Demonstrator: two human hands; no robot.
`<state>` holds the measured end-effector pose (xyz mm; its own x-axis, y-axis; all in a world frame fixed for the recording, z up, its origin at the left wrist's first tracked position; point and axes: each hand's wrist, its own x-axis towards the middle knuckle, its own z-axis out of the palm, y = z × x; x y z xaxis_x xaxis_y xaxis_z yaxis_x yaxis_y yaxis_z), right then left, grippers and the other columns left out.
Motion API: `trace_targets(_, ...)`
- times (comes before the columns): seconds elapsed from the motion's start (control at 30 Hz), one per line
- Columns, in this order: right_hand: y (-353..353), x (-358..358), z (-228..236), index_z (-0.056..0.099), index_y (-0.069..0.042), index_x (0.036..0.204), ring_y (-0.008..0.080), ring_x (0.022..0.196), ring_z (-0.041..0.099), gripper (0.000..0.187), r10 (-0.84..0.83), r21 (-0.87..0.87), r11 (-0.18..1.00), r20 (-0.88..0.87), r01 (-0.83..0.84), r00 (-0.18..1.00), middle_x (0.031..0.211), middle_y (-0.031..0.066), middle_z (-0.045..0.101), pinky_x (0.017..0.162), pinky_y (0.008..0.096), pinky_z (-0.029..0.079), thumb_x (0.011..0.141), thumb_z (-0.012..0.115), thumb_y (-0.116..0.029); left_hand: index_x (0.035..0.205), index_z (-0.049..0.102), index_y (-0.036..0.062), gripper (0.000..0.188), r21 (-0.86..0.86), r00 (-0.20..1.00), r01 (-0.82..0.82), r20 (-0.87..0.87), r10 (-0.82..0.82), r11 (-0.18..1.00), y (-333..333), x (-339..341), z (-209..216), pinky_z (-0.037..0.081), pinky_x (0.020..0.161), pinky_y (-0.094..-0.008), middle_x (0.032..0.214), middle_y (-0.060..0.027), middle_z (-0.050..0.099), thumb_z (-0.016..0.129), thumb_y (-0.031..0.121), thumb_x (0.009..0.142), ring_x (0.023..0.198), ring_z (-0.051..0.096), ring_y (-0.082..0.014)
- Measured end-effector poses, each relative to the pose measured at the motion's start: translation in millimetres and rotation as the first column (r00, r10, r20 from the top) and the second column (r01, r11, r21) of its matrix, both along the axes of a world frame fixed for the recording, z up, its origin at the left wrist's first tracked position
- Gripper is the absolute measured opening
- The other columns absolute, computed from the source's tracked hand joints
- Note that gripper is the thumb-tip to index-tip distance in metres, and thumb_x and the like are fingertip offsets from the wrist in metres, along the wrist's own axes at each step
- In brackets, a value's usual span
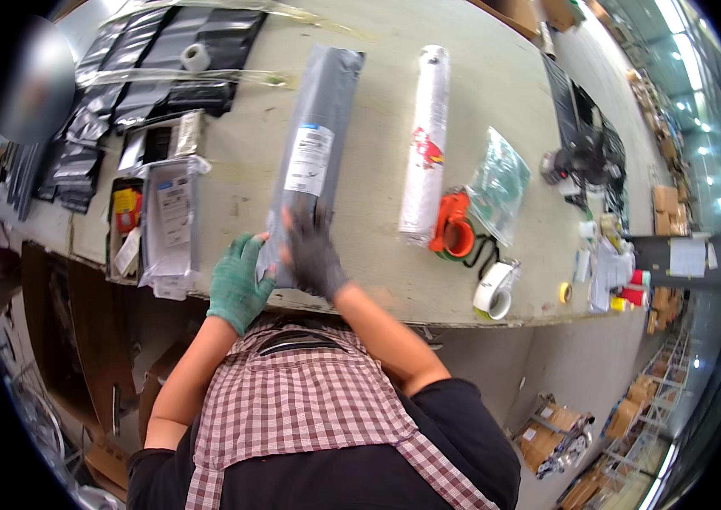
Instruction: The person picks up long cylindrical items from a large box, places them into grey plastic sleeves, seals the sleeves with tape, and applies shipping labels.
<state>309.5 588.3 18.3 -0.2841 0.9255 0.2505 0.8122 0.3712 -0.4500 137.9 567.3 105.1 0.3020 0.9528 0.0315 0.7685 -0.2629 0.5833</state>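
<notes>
A long grey plastic mailer bag [319, 127] with a white label lies lengthwise on the worktable [377, 280]. My left hand [239, 282], in a green glove, grips the bag's near left corner at the table's front edge. My right hand [313, 248], in a dark grey glove, presses flat on the bag's near end, fingers spread. Both hands touch the same bag.
A long white wrapped parcel [426, 144] lies right of the bag, with an orange tape dispenser [454, 228], a greenish plastic bag [496, 183] and a tape roll [494, 291] beyond. Left are stacked black mailers [165, 59], a clear-wrapped package [172, 223] and a small tape roll [195, 57]. Cartons stand on the floor.
</notes>
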Motion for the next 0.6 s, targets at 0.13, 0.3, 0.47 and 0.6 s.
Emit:
trace_targets(0.13, -60.0, 152.5, 14.8, 0.054, 0.001, 0.105, 0.0351, 0.096, 0.056, 0.023, -0.302, -0.244, 0.933, -0.126, 0.266, 0.945, 0.100, 0.0193, 0.058, 0.086, 0.0410, 0.045, 0.087, 0.053, -0.014, 0.141, 0.026, 0.0084, 0.081, -0.090, 0.982, -0.013, -0.190, -0.004, 0.996, 5.6, 51.8, -26.9, 0.040, 0.098, -0.0441, 0.134, -0.0238, 0.037, 0.070, 0.022, 0.075, 0.120, 0.042, -0.0412)
trace_targets(0.3, -29.3, 254.8, 19.7, 0.058, 0.004, 0.083, 0.0367, 0.078, 0.063, 0.040, -0.693, -0.195, 0.635, 0.284, 0.747, 0.663, 0.080, 0.0247, 0.063, 0.071, 0.0435, 0.050, 0.080, 0.060, -0.036, 0.148, 0.012, 0.0190, 0.106, -0.098, 0.991, -0.093, -0.106, 0.083, 0.991, -5.8, 83.5, -54.5, 0.038, 0.101, -0.0447, 0.142, -0.0236, 0.026, 0.078, 0.022, 0.064, 0.124, 0.038, -0.0435)
trace_targets(0.47, -112.9, 243.2, 13.5, 0.059, 0.004, 0.087, 0.0381, 0.076, 0.064, 0.050, -0.550, -0.389, 0.667, 0.318, 0.635, 0.772, 0.078, 0.0253, 0.064, 0.069, 0.0461, 0.052, 0.074, 0.063, -0.045, 0.147, 0.012, 0.0182, 0.105, -0.201, 0.991, -0.098, -0.106, 0.077, 0.975, -61.3, 38.2, -47.2, 0.035, 0.103, -0.0447, 0.141, -0.0245, 0.027, 0.076, 0.019, 0.064, 0.121, 0.039, -0.0444)
trace_targets(0.6, -182.4, 221.6, 17.9, 0.060, 0.000, 0.097, 0.0365, 0.080, 0.064, 0.052, -0.432, -0.493, 0.619, 0.436, 0.611, 0.789, 0.085, 0.0222, 0.065, 0.071, 0.0444, 0.052, 0.072, 0.068, -0.045, 0.148, 0.012, 0.0155, 0.108, -0.271, 0.951, -0.067, -0.308, -0.021, 0.960, -109.8, 9.2, -38.6, 0.031, 0.106, -0.0465, 0.141, -0.0267, 0.027, 0.079, 0.028, 0.063, 0.122, 0.037, -0.0474)
